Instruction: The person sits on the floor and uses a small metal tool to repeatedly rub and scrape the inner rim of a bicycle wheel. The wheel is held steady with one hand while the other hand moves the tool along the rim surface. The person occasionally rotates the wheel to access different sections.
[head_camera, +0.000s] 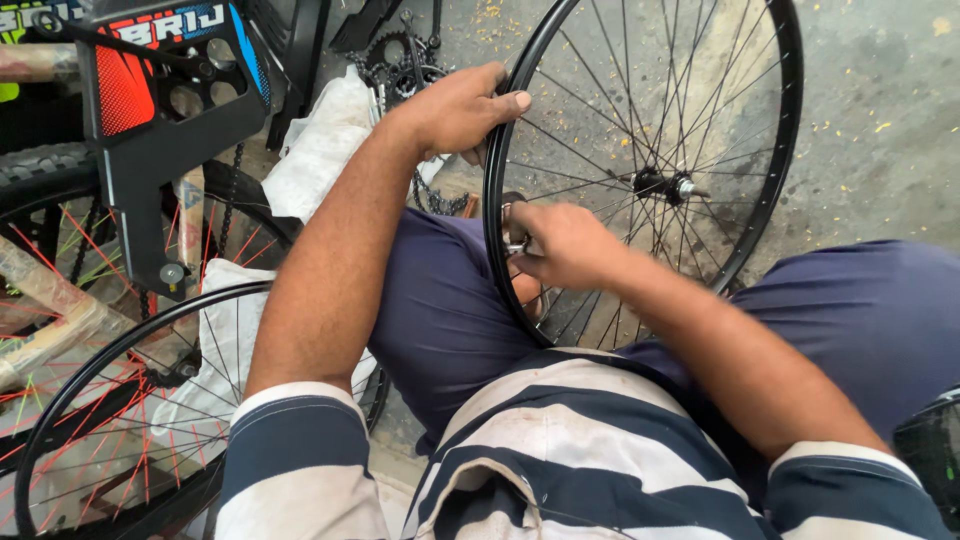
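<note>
Left hand (460, 108) gripping wheel rim (497, 240), right hand (562, 243) pinching at spokes (600, 120).

Wheel rim (790, 150) glossy blk metal; spokes (600, 110) thin steel; floor (880, 90) rough concrete.

The top of the bare black wheel (640, 170) runs off the far edge, and its near rim arc is hidden behind the person's lap. The right hand (565, 243) covers a small metal tool (514, 243) at the rim; what kind it is cannot be told. The fingertips of the left hand (460, 105) curl out of sight behind the rim. At the left, a second wheel (120, 410) is cut by the near and left edges, and the wrapped bicycle frame (60, 320) passes out of view.
</note>
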